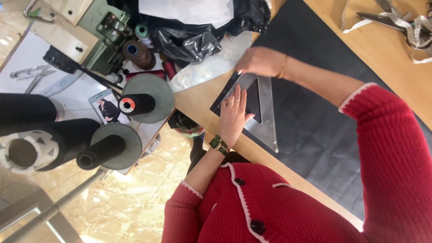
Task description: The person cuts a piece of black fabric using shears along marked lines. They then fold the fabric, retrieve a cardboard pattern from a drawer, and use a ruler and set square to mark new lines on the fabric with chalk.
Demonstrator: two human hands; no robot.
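At frame centre: two hands on a clear triangle ruler [265, 118] over dark fabric [310, 117] on a wooden table [382, 67].
Left hand [234, 116]: flat, fingers spread, pressing the ruler, grasping nothing. Right hand [260, 61]: at the ruler's upper corner, fingers curled; what it grips cannot be told. Left of frame: black thread cones [135, 104]. Upper right: scissors [382, 20] under a measuring tape [420, 33].

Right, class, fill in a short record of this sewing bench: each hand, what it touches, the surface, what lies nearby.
Left hand: flat, palm down on the triangular set square
Right hand: at the set square's far edge, grip unclear
Under set square: dark fabric on wooden table
Nearby: thread cone, scissors, tape measure
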